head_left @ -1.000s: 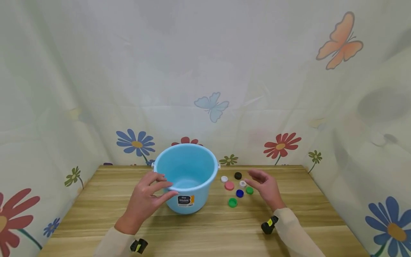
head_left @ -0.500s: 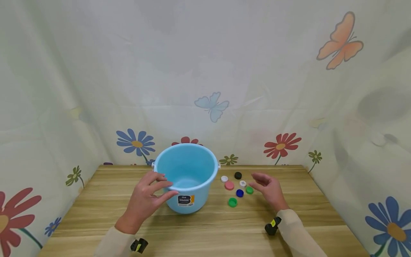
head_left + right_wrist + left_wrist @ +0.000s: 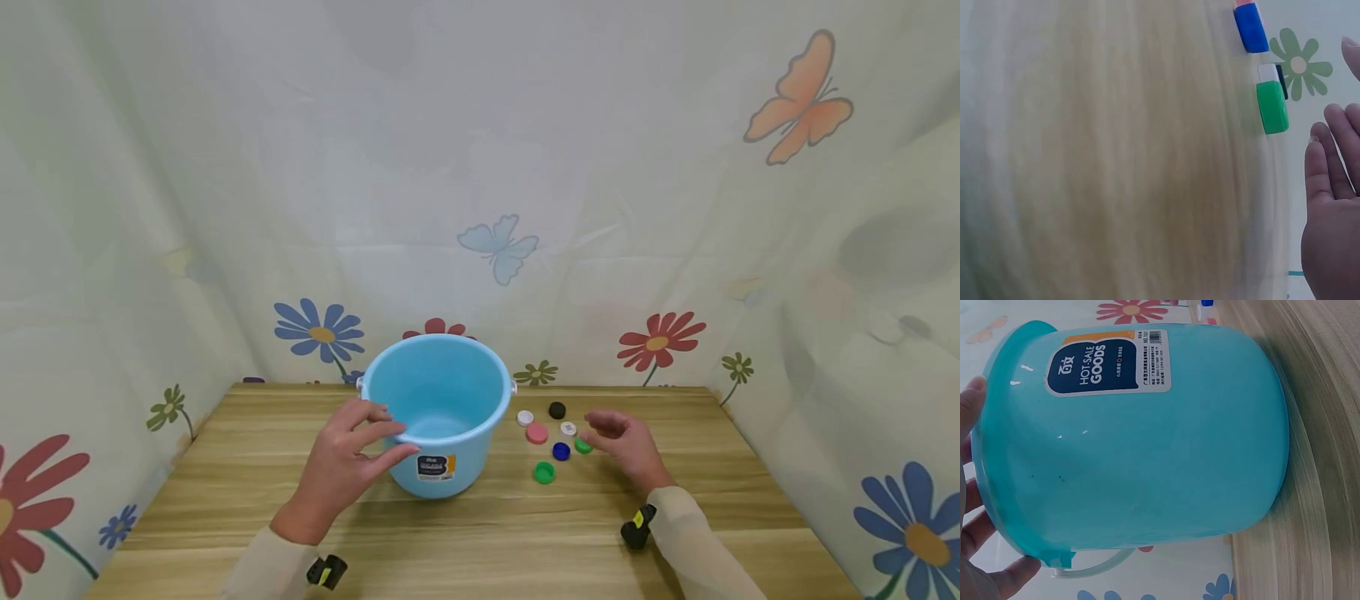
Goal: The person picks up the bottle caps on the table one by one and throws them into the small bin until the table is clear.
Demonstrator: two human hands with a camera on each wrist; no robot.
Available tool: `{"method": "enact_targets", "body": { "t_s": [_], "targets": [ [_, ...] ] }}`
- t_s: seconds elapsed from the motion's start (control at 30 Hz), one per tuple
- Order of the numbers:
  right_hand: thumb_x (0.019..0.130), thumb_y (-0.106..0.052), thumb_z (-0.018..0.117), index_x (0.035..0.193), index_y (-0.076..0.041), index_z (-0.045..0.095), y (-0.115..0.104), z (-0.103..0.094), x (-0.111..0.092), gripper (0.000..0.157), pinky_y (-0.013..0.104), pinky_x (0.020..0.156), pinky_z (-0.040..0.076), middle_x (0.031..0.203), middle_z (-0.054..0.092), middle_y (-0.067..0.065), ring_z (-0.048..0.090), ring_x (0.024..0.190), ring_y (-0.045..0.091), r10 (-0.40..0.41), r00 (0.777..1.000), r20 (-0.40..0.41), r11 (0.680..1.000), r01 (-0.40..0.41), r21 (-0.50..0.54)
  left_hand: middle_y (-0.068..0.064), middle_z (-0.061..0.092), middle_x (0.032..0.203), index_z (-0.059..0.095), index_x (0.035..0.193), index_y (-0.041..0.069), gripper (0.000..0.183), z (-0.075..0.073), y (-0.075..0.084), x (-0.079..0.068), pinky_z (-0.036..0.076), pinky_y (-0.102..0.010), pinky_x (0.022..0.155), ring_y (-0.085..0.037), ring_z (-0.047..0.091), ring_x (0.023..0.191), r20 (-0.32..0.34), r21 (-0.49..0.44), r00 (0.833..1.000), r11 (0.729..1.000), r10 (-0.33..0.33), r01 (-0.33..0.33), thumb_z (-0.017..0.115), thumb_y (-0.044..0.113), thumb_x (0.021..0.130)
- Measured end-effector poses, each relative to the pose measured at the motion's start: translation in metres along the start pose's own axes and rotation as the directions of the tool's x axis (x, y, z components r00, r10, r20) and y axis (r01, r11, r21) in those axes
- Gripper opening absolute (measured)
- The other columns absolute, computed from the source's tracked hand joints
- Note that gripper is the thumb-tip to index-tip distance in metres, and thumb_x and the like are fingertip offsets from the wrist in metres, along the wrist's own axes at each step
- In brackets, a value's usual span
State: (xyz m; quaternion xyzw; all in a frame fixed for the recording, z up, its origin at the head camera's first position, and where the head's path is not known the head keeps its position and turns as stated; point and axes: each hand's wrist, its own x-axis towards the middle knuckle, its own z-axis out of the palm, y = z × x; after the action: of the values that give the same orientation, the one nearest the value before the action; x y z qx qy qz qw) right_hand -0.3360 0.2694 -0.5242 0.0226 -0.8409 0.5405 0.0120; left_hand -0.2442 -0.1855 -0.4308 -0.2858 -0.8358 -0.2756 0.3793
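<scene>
A light blue plastic bucket [image 3: 461, 462] stands upright on the table, its label facing the person. My left hand [image 3: 348, 454] holds the bucket's near-left rim, thumb outside and fingers over the edge; the left wrist view shows this hand [image 3: 975, 550] along the rim. To the bucket's right lie several bottle caps: a black cap [image 3: 557, 410], a pink cap [image 3: 537, 432], a blue cap [image 3: 561, 451] and a green cap [image 3: 582, 447] among them. My right hand [image 3: 630, 447] hovers with relaxed fingers beside that green cap, partly overlapping it. Nothing shows in the right hand.
Two white caps [image 3: 567, 428] lie among the others, and another green cap [image 3: 544, 472] lies nearest the person. The wooden table [image 3: 495, 550] ends at a flower-patterned curtain [image 3: 600, 292] behind and at both sides. A bail handle [image 3: 1100, 565] hangs from the bucket.
My right hand first drew back to the right from the white cap, then came slightly lower, over the edge of the green cap. The left hand and the bucket have stayed in place.
</scene>
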Motion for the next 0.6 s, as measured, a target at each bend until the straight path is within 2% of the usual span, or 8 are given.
{"method": "enact_targets", "body": {
  "t_s": [0.17, 0.23, 0.3, 0.43, 0.6],
  "targets": [
    [0.089, -0.022, 0.081, 0.128, -0.011, 0.069, 0.0023, 0.0008, 0.0032, 0.042, 0.046, 0.106, 0.054, 0.131, 0.069, 0.012, 0.065, 0.122, 0.030, 0.028, 0.999, 0.019, 0.999, -0.027, -0.025, 0.000, 0.067, 0.098, 0.083, 0.094, 0.014, 0.038, -0.0005, 0.0005, -0.0003, 0.062, -0.054, 0.090, -0.021, 0.064, 0.103, 0.007, -0.004, 1.000, 1.000, -0.008, 0.008, 0.089, 0.046, 0.073],
    [0.089, -0.022, 0.082, 0.125, -0.011, 0.071, 0.0044, 0.0014, 0.0054, 0.039, 0.043, 0.102, 0.057, 0.127, 0.072, 0.011, 0.067, 0.117, 0.027, 0.036, 0.999, 0.018, 0.998, -0.035, -0.048, 0.000, 0.067, 0.098, 0.082, 0.094, 0.014, 0.037, -0.0004, 0.0006, -0.0003, 0.062, -0.054, 0.090, -0.021, 0.064, 0.103, 0.007, -0.003, 1.000, 1.000, -0.007, 0.007, 0.091, 0.042, 0.072],
    [0.088, -0.023, 0.083, 0.121, -0.011, 0.073, 0.0069, 0.0019, 0.0073, 0.037, 0.039, 0.097, 0.059, 0.123, 0.073, 0.010, 0.069, 0.112, 0.025, 0.034, 0.999, 0.018, 0.996, -0.032, -0.083, 0.000, 0.067, 0.098, 0.082, 0.093, 0.013, 0.040, 0.0002, 0.0008, -0.0002, 0.062, -0.054, 0.089, -0.021, 0.064, 0.102, 0.001, -0.002, 1.000, 1.000, -0.001, 0.001, 0.086, 0.049, 0.075],
    [0.085, -0.025, 0.085, 0.116, -0.009, 0.075, 0.0100, 0.0027, 0.0095, 0.036, 0.037, 0.092, 0.060, 0.117, 0.076, 0.010, 0.070, 0.107, 0.023, 0.021, 1.000, 0.012, 0.991, -0.019, -0.133, 0.000, 0.067, 0.098, 0.083, 0.093, 0.013, 0.056, 0.0007, 0.0009, -0.0004, 0.062, -0.054, 0.089, -0.021, 0.064, 0.102, -0.002, -0.002, 1.000, 1.000, -0.001, 0.001, 0.066, 0.066, 0.084],
    [0.083, -0.025, 0.087, 0.114, -0.008, 0.076, 0.0082, 0.0034, 0.0089, 0.036, 0.041, 0.093, 0.060, 0.115, 0.076, 0.010, 0.071, 0.106, 0.023, 0.012, 1.000, 0.019, 0.987, -0.009, -0.158, 0.000, 0.067, 0.098, 0.083, 0.093, 0.014, 0.058, -0.0001, 0.0018, -0.0004, 0.062, -0.053, 0.089, -0.021, 0.064, 0.103, 0.003, 0.000, 1.000, 1.000, -0.010, 0.010, 0.061, 0.068, 0.085]
  ]
}}
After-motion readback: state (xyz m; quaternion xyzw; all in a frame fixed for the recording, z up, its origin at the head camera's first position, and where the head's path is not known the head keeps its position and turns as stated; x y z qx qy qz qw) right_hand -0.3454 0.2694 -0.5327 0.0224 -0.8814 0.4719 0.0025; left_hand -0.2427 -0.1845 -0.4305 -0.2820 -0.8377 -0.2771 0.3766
